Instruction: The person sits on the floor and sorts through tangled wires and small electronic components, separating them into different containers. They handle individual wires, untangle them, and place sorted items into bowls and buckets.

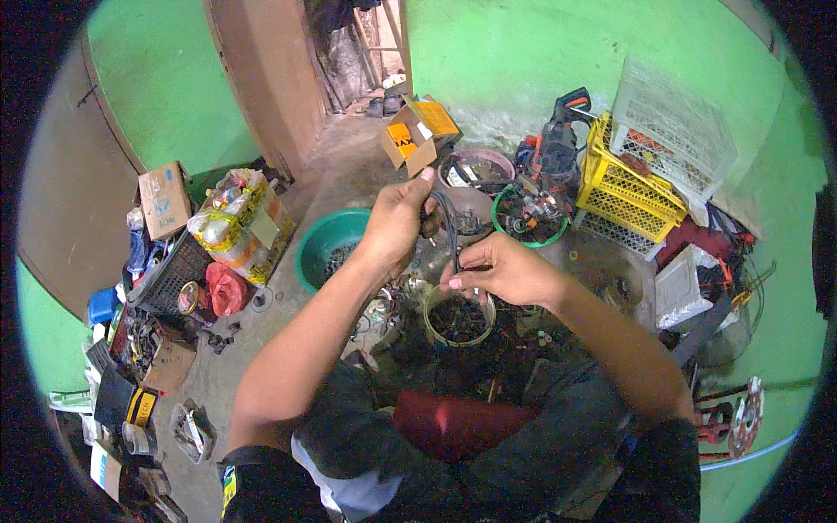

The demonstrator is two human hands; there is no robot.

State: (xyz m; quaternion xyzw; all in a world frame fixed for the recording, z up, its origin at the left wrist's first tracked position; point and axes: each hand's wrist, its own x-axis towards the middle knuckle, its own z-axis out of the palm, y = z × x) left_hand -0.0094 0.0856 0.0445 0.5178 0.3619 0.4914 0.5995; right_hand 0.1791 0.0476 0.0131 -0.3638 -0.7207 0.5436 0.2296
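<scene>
A dark, thin cable [452,228], looped over at the top, hangs between my two hands in front of me. My left hand [399,218] is closed round its upper part, thumb pointing up. Lower down, my right hand [507,268] pinches the cable's bottom end between thumb and fingers. What the ends look like is hidden by the fingers. Just beneath my right hand stands a small bucket with a pale yellow rim [492,324], holding dark scraps. A green basin [304,253] with small dark pieces sits beyond my left forearm.
Further off are a green-rimmed basin [499,228] of parts, a pinkish tub [507,166] and an open cardboard box [410,144]. Yellow crates [623,187] lean by the right wall. At left, a black crate [170,283] and a taped yellow sack [253,235] stand among clutter.
</scene>
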